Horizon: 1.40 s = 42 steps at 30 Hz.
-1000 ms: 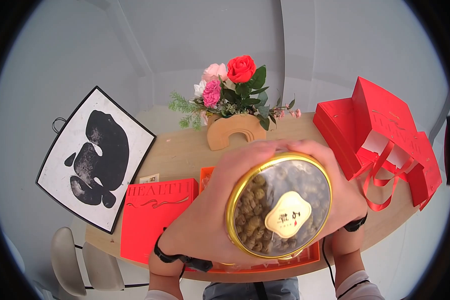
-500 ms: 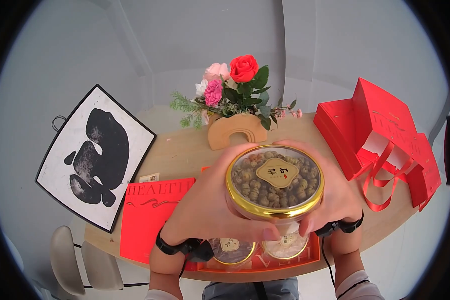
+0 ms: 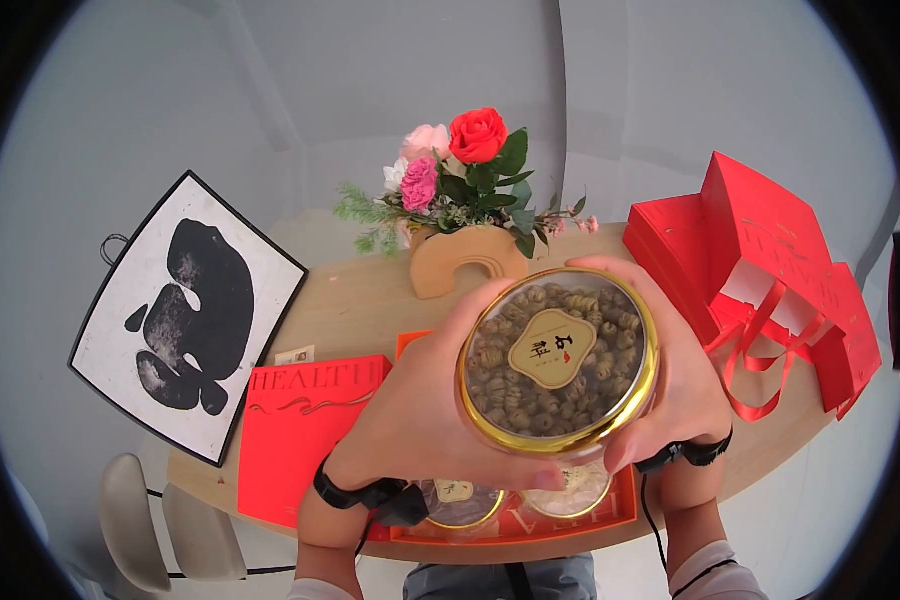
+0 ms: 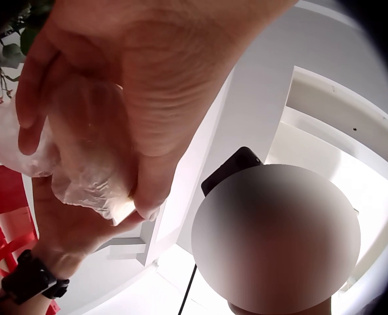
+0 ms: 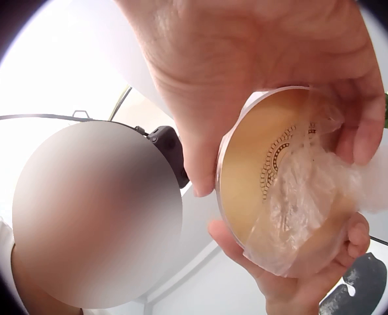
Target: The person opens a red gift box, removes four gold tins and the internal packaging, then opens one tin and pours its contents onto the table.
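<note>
Both hands hold a round jar (image 3: pixel 625 335) above the table, with its lid tilted towards the head camera. It has a gold rim and a clear top showing small coiled greenish-brown pieces around a cream label (image 3: pixel 553 349). My left hand (image 3: pixel 420 410) grips one side and my right hand (image 3: pixel 685 385) the other, thumbs at the near edge. In the right wrist view the gold-coloured base (image 5: pixel 246 170) shows, partly covered by a crumpled clear plastic wrap (image 5: pixel 299 203). Below the hands, two round tubs with gold rims (image 3: pixel 465 510) sit in an orange-red box (image 3: pixel 625 505).
A red box lid marked HEALTH (image 3: pixel 310 440) lies left of the open box. Red boxes with ribbon handles (image 3: pixel 760 260) stand at the right. Behind are flowers in a wooden arch vase (image 3: pixel 450 260). A framed black-and-white picture (image 3: pixel 195 310) is at the left, near a chair (image 3: pixel 135 520).
The jar's lid first faced the head camera, tipped flatter half a second ago, and now tilts back towards the camera. The jar has also turned a little. Both hands keep their grip.
</note>
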### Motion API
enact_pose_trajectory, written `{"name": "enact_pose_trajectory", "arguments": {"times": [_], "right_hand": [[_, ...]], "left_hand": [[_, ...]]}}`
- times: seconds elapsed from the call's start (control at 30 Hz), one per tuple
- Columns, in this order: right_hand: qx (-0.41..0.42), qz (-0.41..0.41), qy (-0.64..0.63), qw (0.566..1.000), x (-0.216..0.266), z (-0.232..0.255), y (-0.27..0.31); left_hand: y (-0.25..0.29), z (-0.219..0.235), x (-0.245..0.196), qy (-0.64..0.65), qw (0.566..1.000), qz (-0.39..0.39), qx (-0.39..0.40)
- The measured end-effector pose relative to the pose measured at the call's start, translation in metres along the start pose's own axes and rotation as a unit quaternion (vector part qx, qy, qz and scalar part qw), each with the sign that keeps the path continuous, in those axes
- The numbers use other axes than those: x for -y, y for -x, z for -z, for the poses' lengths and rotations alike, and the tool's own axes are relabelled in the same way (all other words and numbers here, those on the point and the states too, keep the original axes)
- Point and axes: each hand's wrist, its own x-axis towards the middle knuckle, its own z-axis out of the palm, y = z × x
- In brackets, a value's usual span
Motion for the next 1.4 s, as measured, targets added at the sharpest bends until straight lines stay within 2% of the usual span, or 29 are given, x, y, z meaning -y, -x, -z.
{"name": "enact_pose_trajectory", "arguments": {"times": [0.17,0.3,0.37,0.5,0.73,1.03,1.1,1.2,1.4], "right_hand": [[0.055,0.019,0.073,0.996,-0.001,0.008,-0.001],[0.087,0.042,0.105,0.99,-0.003,0.014,-0.005],[0.119,0.082,0.166,0.975,-0.003,0.015,-0.007],[0.137,0.119,0.186,0.966,-0.009,0.016,-0.011],[0.14,0.167,0.166,0.962,-0.013,0.012,-0.014],[0.157,0.214,0.207,0.942,-0.01,0.012,-0.016],[0.171,0.228,0.249,0.926,-0.01,0.013,-0.017],[0.176,0.229,0.219,0.932,-0.012,0.012,-0.017],[0.173,0.229,0.236,0.928,-0.009,0.011,-0.016]], "left_hand": [[0.001,-0.005,-0.006,-0.006,1.0,-0.015,-0.02],[0.002,-0.005,-0.007,-0.063,0.995,-0.075,-0.025],[0.003,-0.005,-0.004,-0.082,0.991,-0.097,-0.031],[0.003,-0.004,0.004,-0.075,0.989,-0.125,-0.033],[0.002,-0.003,0.003,-0.102,0.979,-0.173,-0.032],[0.005,-0.003,0.003,-0.148,0.961,-0.229,-0.036],[0.006,-0.003,0.001,-0.156,0.959,-0.235,-0.035],[0.008,-0.004,-0.001,-0.17,0.954,-0.244,-0.037],[0.009,-0.006,-0.001,-0.157,0.957,-0.24,-0.036]]}}
